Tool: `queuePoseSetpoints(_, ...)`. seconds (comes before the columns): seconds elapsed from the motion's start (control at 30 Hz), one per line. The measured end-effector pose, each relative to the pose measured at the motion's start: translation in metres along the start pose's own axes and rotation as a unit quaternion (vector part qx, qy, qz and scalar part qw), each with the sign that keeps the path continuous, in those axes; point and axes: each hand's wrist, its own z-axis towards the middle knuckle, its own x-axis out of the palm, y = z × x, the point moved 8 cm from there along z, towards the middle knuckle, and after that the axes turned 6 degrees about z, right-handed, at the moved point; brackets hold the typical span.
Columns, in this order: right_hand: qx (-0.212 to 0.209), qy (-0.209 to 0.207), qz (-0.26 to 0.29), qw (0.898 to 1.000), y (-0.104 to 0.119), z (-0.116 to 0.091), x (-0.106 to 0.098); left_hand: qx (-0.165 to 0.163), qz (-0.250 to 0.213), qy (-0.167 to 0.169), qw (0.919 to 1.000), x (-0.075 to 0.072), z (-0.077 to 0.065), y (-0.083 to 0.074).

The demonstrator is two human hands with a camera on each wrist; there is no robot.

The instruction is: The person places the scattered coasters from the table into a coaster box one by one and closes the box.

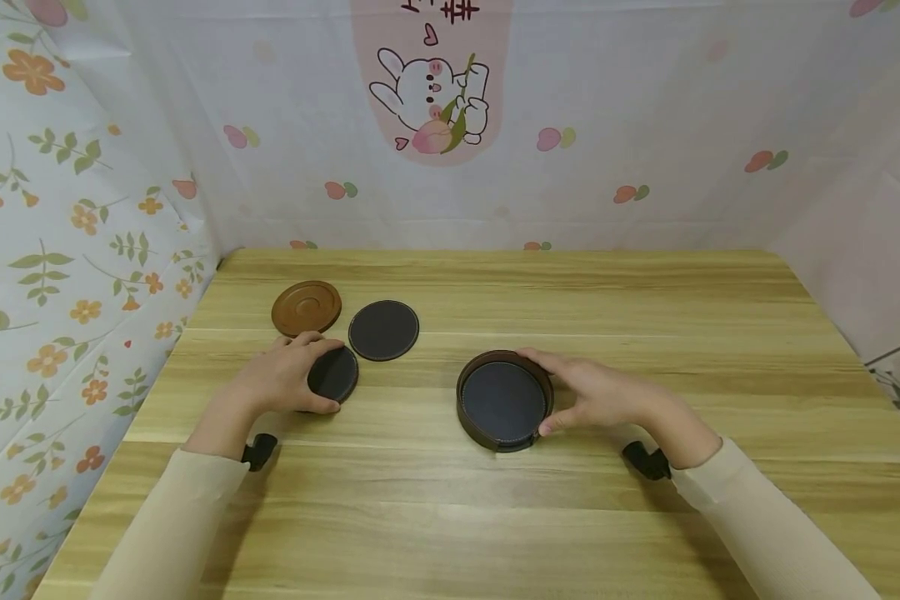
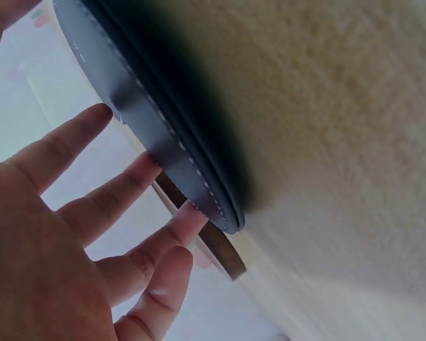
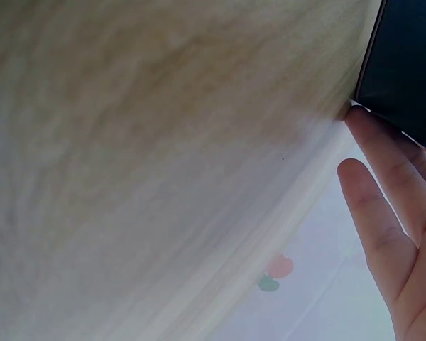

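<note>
My left hand grips a black round leather coaster by its edge, thumb at the near side and fingers at the far side. From the left wrist, this coaster shows pale stitching and a layered rim, tilted above a dark shadow; whether it is more than one coaster I cannot tell. On the right, a round dark brown coaster holder stands with a black coaster inside. My right hand holds its right side between thumb and fingers. The holder's dark wall fills the right wrist view's upper corner.
Behind the left hand lie a brown round coaster with ringed grooves and another black stitched coaster. All stand on a wood-grain table. A patterned cloth hangs along the back, and a floral one on the left.
</note>
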Motion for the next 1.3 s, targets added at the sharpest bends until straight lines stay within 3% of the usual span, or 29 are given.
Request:
queuePoseSetpoints(0.83,0.004,0.006,-0.007,1.000,-0.001,0.005,0.002,0.012,-0.002,-0.020,0.9997,0.002,-0.006,-0.011)
queuePoseSetpoints(1.3,0.016,-0.002,-0.015,1.000,-0.004,0.002,0.002,0.041,0.008,-0.038,0.9984,-0.010,0.003,-0.029)
